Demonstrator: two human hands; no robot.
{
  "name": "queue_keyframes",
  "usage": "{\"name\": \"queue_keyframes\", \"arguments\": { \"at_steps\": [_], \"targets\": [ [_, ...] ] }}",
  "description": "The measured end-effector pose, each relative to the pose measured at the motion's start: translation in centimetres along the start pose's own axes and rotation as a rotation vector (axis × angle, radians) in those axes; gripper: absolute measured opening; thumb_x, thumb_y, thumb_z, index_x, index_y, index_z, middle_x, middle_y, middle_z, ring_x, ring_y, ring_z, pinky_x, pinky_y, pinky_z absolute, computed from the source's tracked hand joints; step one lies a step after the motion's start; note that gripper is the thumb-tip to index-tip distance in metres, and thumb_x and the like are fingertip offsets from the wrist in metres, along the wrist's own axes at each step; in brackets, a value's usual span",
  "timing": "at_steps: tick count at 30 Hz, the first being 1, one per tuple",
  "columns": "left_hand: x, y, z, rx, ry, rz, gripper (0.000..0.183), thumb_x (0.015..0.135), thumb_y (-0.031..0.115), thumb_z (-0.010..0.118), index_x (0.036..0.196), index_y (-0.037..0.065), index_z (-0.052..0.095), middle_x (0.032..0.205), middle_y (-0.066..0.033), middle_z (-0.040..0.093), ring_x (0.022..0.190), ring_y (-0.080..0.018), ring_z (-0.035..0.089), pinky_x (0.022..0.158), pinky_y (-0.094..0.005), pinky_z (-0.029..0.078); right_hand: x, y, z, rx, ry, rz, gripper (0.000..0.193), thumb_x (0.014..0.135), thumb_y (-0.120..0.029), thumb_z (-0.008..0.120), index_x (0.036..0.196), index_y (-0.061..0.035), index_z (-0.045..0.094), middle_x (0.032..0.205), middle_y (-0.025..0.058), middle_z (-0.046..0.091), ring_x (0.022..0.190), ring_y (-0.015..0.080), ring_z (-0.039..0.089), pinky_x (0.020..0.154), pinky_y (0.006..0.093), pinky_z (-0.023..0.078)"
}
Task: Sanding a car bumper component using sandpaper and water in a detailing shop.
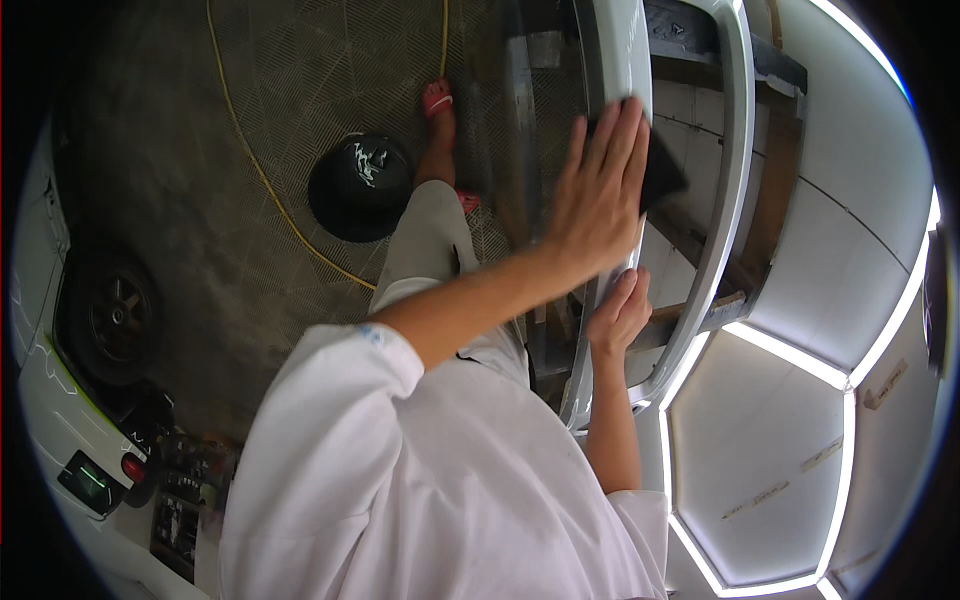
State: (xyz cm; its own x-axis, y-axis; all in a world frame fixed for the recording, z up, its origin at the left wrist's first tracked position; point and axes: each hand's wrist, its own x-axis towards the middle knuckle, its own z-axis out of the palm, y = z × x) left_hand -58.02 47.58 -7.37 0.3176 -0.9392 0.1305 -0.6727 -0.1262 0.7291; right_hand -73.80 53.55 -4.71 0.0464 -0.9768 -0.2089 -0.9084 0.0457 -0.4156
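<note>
R hand point(619, 312) is resting, partly curled, at the silver-white panel's point(626, 50) edge (can't tell if it's gripping). Just beyond, L hand point(598, 195) is lying flat, fingers extended, over a blk pad point(662, 175) on the panel. Farther off, a round blk tub point(340, 215) is standing on the floor point(330, 80).

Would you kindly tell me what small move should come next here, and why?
I'd probably slide the black sheet along the pale bumper with the left hand, since its fingers lie outstretched over the sheet, while the right hand is at the bumper's edge, perhaps steadying it.
</note>
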Motion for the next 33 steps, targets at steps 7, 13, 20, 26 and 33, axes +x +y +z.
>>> {"name": "queue_keyframes", "arguments": {
  "at_steps": [7,13,20,26,33],
  "targets": [
    [6.2,-2.5,-2.2,0.237,0.105,0.024,0.076,0.087,0.034,0.069,0.149,-0.004,0.048,0.161,-0.0180,0.040,0.151,-0.0318,0.034,0.125,-0.0596,0.016,-0.1,-0.1,0.3,-0.081,0.054,0.005,0.033,0.107,-0.036,0.049,0.108,-0.0058,0.063,0.081,0.0212,0.069,0.076,0.0452,0.067,0.067,0.0514,0.051],
    [8.5,-5.4,-3.3,0.388,0.075,0.201,0.072,0.095,0.039,0.065,0.154,0.003,0.044,0.163,-0.0169,0.037,0.152,-0.0267,0.035,0.124,-0.0574,0.022,0.1,-0.6,0.2,-0.089,0.014,0.030,0.033,0.106,-0.038,0.051,0.108,-0.0073,0.064,0.082,0.0198,0.070,0.076,0.0441,0.068,0.067,0.0514,0.051],
    [1.0,-2.7,-2.8,0.196,-0.131,0.318,0.079,0.089,0.039,0.070,0.152,-0.001,0.044,0.165,-0.0172,0.034,0.150,-0.0338,0.037,0.123,-0.0599,0.024,-0.1,-0.8,0.4,-0.117,0.079,0.024,0.037,0.105,-0.043,0.052,0.105,-0.0078,0.064,0.081,0.0188,0.069,0.074,0.0420,0.068,0.066,0.0502,0.052],
    [14.0,-8.4,-4.2,0.490,0.120,0.247,0.054,0.104,0.028,0.050,0.146,-0.006,0.049,0.159,-0.0210,0.043,0.147,-0.0335,0.040,0.123,-0.0572,0.025,-0.1,-1.3,-0.3,-0.071,0.057,-0.014,0.035,0.106,-0.040,0.050,0.101,-0.0085,0.065,0.082,0.0186,0.070,0.077,0.0427,0.068,0.069,0.0516,0.051],
    [-10.6,2.2,-0.6,0.171,-0.361,0.337,0.067,0.099,0.037,0.056,0.154,0.002,0.043,0.167,-0.0155,0.032,0.155,-0.0314,0.031,0.120,-0.0725,0.011,0.1,1.0,0.7,0.258,0.381,0.064,0.035,0.110,-0.030,0.042,0.110,-0.0056,0.067,0.085,0.0178,0.071,0.080,0.0386,0.070,0.075,0.0464,0.053]
  ]
}}
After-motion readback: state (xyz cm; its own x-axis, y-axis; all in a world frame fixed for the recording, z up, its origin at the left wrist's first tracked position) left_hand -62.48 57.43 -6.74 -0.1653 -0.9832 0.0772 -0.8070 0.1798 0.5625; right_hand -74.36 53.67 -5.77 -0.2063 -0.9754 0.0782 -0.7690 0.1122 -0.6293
